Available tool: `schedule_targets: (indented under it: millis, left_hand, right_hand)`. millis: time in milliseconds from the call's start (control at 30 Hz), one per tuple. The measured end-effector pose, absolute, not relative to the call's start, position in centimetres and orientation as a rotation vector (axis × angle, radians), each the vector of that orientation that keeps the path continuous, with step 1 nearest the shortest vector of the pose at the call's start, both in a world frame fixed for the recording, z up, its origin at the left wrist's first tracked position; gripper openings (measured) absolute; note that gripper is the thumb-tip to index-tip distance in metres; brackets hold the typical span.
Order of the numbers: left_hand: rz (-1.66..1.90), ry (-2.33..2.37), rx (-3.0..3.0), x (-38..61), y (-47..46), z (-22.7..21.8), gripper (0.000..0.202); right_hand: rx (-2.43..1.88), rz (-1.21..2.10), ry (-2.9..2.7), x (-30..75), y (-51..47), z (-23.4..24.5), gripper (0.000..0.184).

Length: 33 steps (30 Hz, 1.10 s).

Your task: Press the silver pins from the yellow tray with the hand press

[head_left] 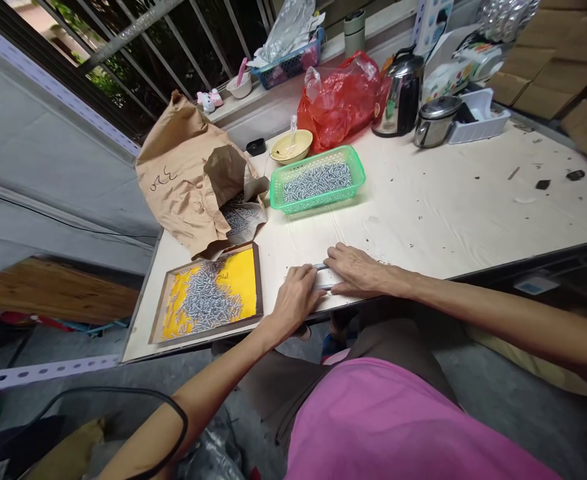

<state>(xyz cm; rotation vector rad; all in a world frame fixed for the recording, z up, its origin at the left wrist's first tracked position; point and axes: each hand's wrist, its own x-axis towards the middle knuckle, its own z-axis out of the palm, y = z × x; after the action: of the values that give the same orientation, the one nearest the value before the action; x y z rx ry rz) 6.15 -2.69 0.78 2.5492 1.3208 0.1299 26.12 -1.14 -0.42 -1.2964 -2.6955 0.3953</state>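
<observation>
Head view shows both hands at the near edge of the pale table [448, 207], just below the centre of the frame. Between them lies a small flat pale strip [324, 285], with a short grey metal bit at its upper edge; it is too small to tell what it is. The left hand [296, 299] lies palm down with its fingers bent onto the strip's left end; whether they pinch it or only press on it, I cannot tell. The right hand [356, 270] lies flat and open, fingers stretched to the left over the strip's right end, pressing rather than gripping.

To the left of the hands sits a framed tray [258, 280] with a yellow floor and a heap of small silvery metal pieces [206, 300]. Above it an open brown paper bag [183, 180] spills more of the same. A green basket [323, 200], above the hands, holds another layer of them. A yellow bowl [290, 145], a red plastic bag [338, 100] and a kettle [400, 93] stand further up the frame.

As I judge it, the strip sits very close to the table edge, so the 2 hands do best to keep it flat on the board, with even pressure at both ends. The right hand can pin it while the left fingertips do the fine work.
</observation>
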Motion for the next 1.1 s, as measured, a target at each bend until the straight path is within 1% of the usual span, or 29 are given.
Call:
schedule_targets:
  millis: [100, 233, 300, 433, 567, 633, 767, 867, 967, 1100]
  left_hand:
    - [0.0, 1.225, 2.596, 7.5, -1.3, 0.3, 0.044]
    - [-0.101, 1.119, 2.662, 7.7, -0.4, 0.9, 0.042]
    - [-0.128, 1.085, 2.691, 7.7, -0.3, 1.2, 0.043]
    - [-0.179, 1.036, 2.719, 8.2, 0.1, 1.3, 0.05]
    - [-0.252, 0.97, 2.769, 8.8, 0.7, 1.3, 0.053]
    - [-0.291, 0.943, 2.806, 9.0, 0.9, 1.3, 0.05]
    - [-0.292, 0.893, 2.837, 8.9, 0.9, 1.1, 0.03]
    - [-0.236, 0.909, 2.783, 8.7, 0.8, 0.7, 0.017]
    - [-0.188, 0.977, 2.727, 8.7, 0.7, 0.2, 0.009]
    - [-0.148, 1.088, 2.694, 8.8, 0.7, -0.2, 0.009]
  right_hand:
    - [-1.316, 0.385, -2.691, 26.3, -1.1, -0.8, 0.044]
    - [-1.29, 0.41, -2.704, 27.5, -1.1, -1.6, 0.061]
    - [-1.317, 0.418, -2.692, 28.0, -1.3, -1.9, 0.062]
    - [-1.323, 0.427, -2.664, 28.0, -1.6, -1.7, 0.06]
    - [-1.458, 0.431, -2.618, 27.8, -1.6, -1.4, 0.07]
    - [-1.485, 0.395, -2.612, 27.8, -1.7, -1.3, 0.064]
    - [-1.417, 0.33, -2.627, 27.7, -2.2, -1.2, 0.035]
    - [-1.342, 0.322, -2.626, 27.5, -2.4, -1.8, 0.021]
    - [-1.305, 0.321, -2.617, 27.1, -2.3, -3.0, 0.015]
    - [-1.332, 0.279, -2.596, 26.3, -2.0, -4.1, 0.015]
